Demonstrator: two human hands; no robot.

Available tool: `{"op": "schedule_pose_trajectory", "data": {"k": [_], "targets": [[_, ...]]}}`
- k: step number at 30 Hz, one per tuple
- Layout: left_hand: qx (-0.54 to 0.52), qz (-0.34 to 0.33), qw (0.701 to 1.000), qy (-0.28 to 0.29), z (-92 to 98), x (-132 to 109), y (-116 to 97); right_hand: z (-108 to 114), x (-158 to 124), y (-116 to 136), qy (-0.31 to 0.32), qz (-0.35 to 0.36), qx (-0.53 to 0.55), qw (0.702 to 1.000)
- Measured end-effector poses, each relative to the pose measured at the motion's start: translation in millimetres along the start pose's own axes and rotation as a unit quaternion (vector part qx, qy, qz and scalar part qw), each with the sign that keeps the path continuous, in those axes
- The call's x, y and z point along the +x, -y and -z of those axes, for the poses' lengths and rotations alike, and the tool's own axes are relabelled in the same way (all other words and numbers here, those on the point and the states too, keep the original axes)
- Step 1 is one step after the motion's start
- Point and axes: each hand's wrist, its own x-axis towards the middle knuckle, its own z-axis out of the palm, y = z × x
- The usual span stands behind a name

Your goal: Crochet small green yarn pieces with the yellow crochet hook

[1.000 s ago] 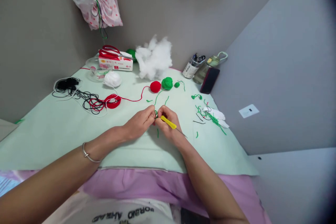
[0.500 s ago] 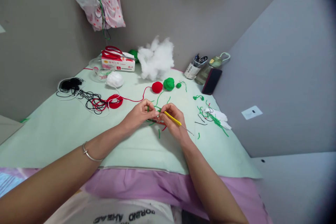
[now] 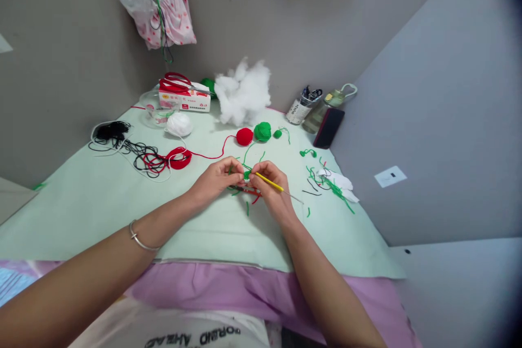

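My left hand (image 3: 222,178) pinches a small green crochet piece (image 3: 247,174), mostly covered by the fingertips. In my right hand (image 3: 272,185) lies a yellow-handled crochet hook (image 3: 269,181); one metal end points back toward my right wrist, and the other end meets the green piece between both hands. A strand of green yarn runs from the piece up to the green yarn ball (image 3: 262,131). Under the hands, something red and dark (image 3: 244,189) rests on the table, partly hidden, so I cannot tell its kind.
Beyond the hands are a red yarn ball (image 3: 244,136), white stuffing (image 3: 242,92) and a white yarn ball (image 3: 179,124). Red scissors (image 3: 176,82) top a box (image 3: 191,101). Tangled black yarn (image 3: 112,131) lies left; yarn scraps (image 3: 336,187), a phone (image 3: 329,128) and a bottle (image 3: 322,114) are right.
The right hand and hook have shifted slightly, with the hook's near end a little higher. More of the green piece shows between the fingertips. Both hands keep their grips.
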Motion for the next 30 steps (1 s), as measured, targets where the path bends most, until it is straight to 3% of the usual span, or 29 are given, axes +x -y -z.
{"op": "schedule_pose_trajectory", "data": {"k": [5,10,16,23,27,30], "targets": [[-0.018,0.020,1.000,0.008,-4.9,-3,0,-5,-7,-5,-0.034,0.083,-0.092,0.992],[-0.048,0.033,0.998,0.003,-8.4,-6,1,-13,-11,-7,0.002,0.201,-0.312,0.929],[-0.057,0.039,0.997,-0.026,-1.5,-1,7,-22,-9,-11,0.014,0.215,-0.295,0.931],[-0.051,0.043,0.997,-0.038,2.3,0,3,-9,-3,-6,-0.045,0.163,-0.213,0.962],[-0.044,0.030,0.998,-0.042,0.2,-1,2,-8,0,-8,0.010,0.058,-0.136,0.989],[-0.035,0.020,0.998,-0.045,-0.5,-1,2,-8,3,-11,0.025,0.036,-0.120,0.992]]}}
